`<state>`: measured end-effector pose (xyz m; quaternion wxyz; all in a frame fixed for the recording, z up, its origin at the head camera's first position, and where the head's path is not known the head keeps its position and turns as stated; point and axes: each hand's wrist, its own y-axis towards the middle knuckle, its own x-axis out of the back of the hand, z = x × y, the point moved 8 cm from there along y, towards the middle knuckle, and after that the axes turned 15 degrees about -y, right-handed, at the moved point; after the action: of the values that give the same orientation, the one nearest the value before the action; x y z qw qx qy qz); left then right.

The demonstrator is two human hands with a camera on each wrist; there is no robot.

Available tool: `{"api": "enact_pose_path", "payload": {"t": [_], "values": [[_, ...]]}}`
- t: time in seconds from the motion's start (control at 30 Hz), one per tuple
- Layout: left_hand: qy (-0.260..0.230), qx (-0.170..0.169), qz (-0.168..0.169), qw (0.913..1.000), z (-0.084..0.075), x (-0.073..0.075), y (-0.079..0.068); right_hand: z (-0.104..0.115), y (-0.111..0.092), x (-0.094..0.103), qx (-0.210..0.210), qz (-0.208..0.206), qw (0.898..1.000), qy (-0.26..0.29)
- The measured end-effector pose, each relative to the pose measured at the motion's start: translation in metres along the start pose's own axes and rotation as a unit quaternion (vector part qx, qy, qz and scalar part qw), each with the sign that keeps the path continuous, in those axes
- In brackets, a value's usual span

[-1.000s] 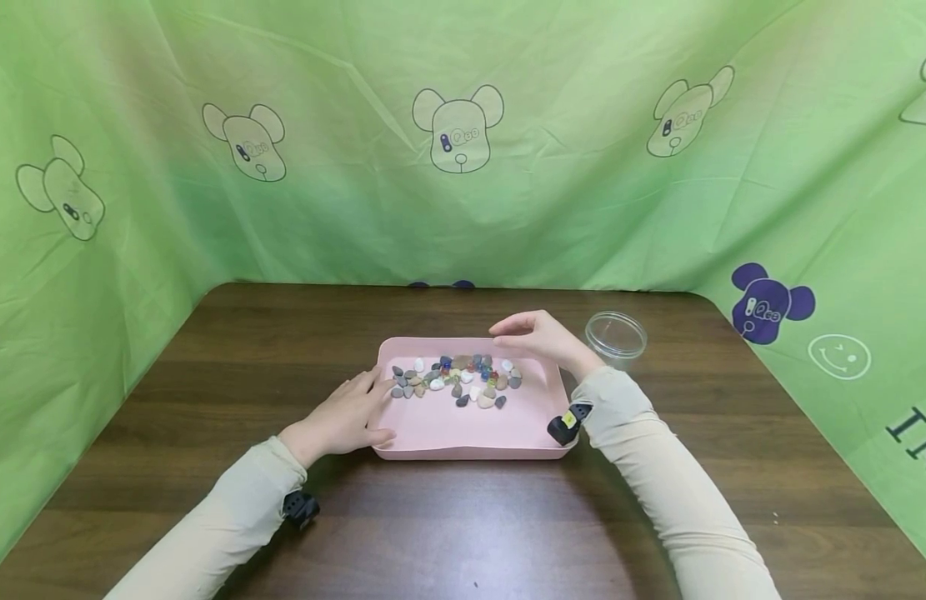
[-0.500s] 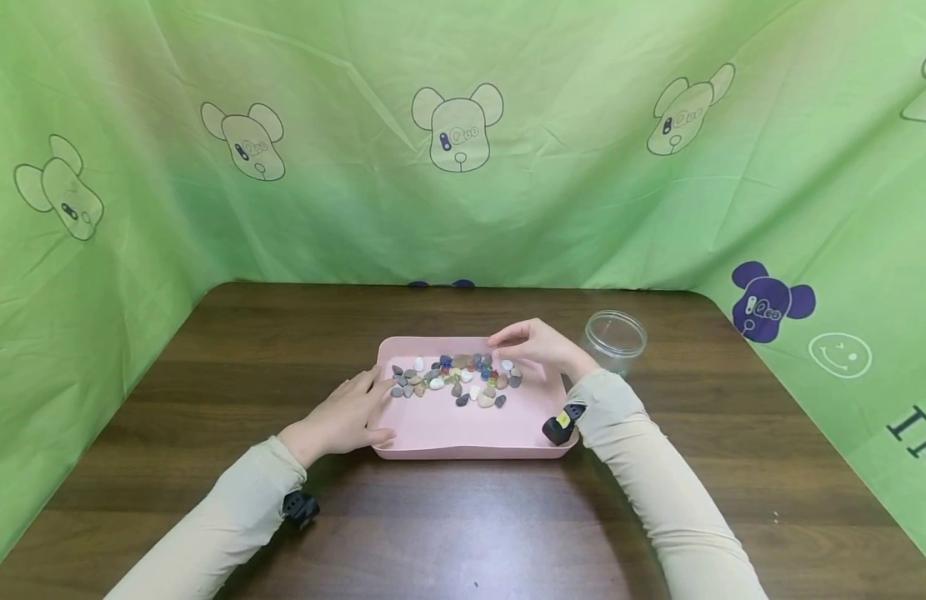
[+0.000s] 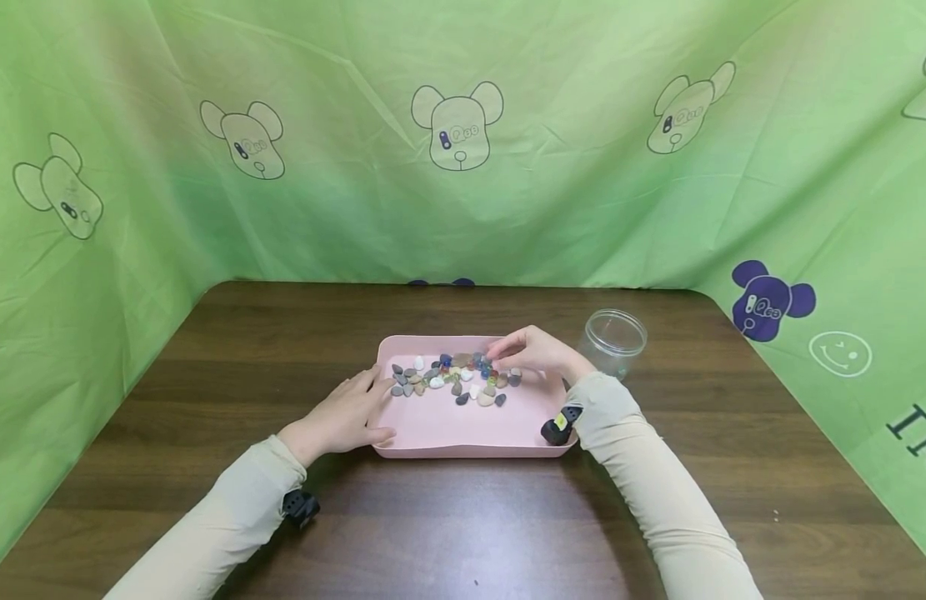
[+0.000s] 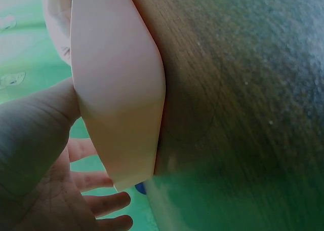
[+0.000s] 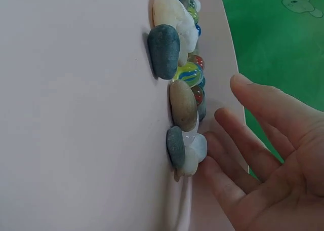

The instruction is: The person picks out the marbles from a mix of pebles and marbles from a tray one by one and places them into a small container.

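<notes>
A shallow pink tray [image 3: 447,429] with rounded corners lies flat between a person's two hands, its side wall against the left hand [image 3: 342,417]. Inside, smooth pebbles [image 5: 163,52] in grey, tan and white lie in a loose band that runs from the left hand's fingertips to the right hand [image 3: 538,350]. Glass marbles, among them a yellow-and-blue one [image 5: 188,74], sit mingled with the stones near the right hand's fingers.

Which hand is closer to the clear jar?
Right. The right hand is over the pink tray, near the clear jar; the left hand is at the tray's left edge, farther off.
</notes>
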<state>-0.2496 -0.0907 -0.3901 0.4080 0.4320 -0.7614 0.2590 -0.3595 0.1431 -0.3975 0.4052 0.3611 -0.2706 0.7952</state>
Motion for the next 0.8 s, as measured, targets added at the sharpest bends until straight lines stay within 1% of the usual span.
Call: {"api": "enact_pose_path", "payload": {"t": [0.17,0.53,0.67,0.8], "values": [[0.001,-0.002,-0.002,1.0,0.0001,0.0001,0.0001,0.0013,-0.0008,-0.0018,0.002,0.007,1.0,0.001],[0.003,-0.004,-0.002,1.0,-0.0004,0.0003,-0.0002,-0.0032,0.0025,-0.0069,-0.016,0.008,1.0,-0.008],[-0.002,-0.002,0.0,1.0,-0.0006,0.0002,-0.0004,-0.0028,0.0028,-0.007,-0.013,0.006,1.0,-0.016],[-0.005,0.0,0.0,1.0,-0.0009,0.0004,-0.0007,0.0003,0.0022,-0.0062,0.0,0.002,1.0,-0.028]]}}
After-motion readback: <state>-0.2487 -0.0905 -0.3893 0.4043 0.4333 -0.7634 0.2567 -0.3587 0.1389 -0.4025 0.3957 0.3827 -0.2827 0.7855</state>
